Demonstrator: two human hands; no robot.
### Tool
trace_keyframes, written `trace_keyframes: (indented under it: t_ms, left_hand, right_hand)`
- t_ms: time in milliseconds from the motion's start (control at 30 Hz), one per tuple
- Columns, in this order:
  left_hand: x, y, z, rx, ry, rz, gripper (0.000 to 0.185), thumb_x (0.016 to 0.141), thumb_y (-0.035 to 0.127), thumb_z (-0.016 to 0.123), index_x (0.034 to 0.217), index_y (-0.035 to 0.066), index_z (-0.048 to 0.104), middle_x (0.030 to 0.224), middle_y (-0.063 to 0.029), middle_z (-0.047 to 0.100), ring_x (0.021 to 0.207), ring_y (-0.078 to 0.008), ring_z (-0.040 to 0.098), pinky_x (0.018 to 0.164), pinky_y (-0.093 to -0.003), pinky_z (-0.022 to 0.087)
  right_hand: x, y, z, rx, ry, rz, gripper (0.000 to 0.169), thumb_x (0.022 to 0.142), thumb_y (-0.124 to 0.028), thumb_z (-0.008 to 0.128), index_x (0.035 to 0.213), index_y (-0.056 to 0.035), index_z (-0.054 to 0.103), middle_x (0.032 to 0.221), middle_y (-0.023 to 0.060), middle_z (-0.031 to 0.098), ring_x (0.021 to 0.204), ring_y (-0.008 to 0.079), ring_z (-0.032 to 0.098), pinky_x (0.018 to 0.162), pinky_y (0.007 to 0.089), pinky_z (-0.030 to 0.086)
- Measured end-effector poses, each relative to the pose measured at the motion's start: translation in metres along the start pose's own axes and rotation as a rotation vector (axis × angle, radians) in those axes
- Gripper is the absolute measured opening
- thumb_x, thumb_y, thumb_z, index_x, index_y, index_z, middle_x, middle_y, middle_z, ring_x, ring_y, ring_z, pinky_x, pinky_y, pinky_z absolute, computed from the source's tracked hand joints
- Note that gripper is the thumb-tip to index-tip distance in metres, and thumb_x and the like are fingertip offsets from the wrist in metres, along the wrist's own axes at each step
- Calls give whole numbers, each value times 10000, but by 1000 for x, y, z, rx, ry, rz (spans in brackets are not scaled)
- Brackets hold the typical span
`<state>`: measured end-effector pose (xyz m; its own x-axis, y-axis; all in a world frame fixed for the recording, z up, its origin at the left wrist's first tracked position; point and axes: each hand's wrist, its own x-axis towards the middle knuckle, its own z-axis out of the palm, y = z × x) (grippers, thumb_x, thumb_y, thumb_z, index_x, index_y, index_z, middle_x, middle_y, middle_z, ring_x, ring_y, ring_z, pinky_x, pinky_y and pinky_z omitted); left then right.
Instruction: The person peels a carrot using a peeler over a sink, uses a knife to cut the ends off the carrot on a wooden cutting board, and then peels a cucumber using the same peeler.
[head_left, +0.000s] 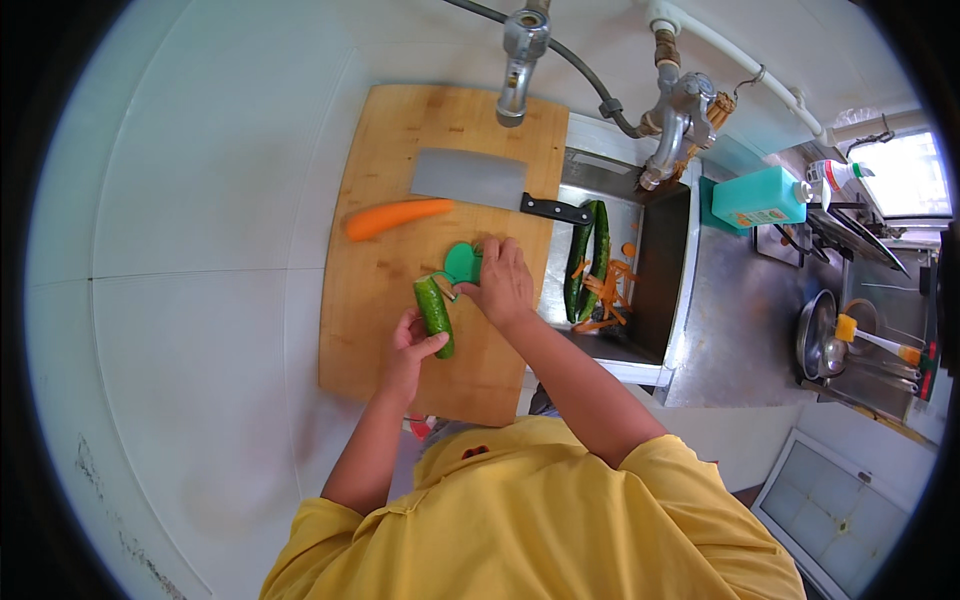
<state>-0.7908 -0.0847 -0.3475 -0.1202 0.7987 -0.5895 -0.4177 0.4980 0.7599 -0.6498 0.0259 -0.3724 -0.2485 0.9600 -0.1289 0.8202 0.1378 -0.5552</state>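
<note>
My left hand (418, 340) holds a short cut piece of cucumber (433, 311) above the wooden cutting board (367, 315), its pale cut end pointing away from me. Just right of that end, my right hand (504, 282) has its fingers on a green plastic peeler (462, 262), whose grip is partly covered by the fingers. The peeler's blade part lies close to the cucumber; whether they touch cannot be told. A peeled carrot (397, 217) lies on the board at the left. Beyond it rests a cleaver (469, 178) with its black handle (556, 209) reaching over the sink.
Whole cucumbers (577, 262) and orange peelings (613, 289) lie in the steel sink (666, 277), right of the board. Metal taps (517, 67) hang above the board and sink. A turquoise bottle (757, 198) and steel pans (817, 334) stand farther right. A tiled wall borders the left.
</note>
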Motion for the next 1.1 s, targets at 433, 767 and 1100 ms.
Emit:
trace_keyframes:
  t_ms: [433, 767, 1100]
  left_hand:
    - [0, 10, 59, 191, -329, 17, 554, 753, 63, 684, 1247, 74, 433, 1018, -22, 541, 935, -127, 526, 829, -283, 434]
    - [28, -33, 185, 132, -460, -241, 380, 893, 259, 572, 1204, 67, 470, 1010, -19, 543, 953, -142, 556, 821, -282, 429]
    - [72, -112, 215, 469, -311, -261, 260, 741, 187, 682, 928, 35, 585, 830, -47, 602, 827, -151, 581, 739, -289, 435]
  right_hand:
    - [-75, 70, -96, 1154, 118, 437, 226, 740, 35, 657, 956, -13, 609, 761, 31, 623, 576, 78, 548, 487, 213, 441]
    - [-116, 218, -125, 959, 58, 895, 199, 762, -51, 660, 949, -15, 603, 786, 74, 629, 638, 159, 604, 549, 281, 511]
    - [-99, 245, -71, 1000, 52, 911, 259, 720, -1, 656, 968, 42, 597, 892, 113, 637, 750, 200, 643, 625, 292, 564]
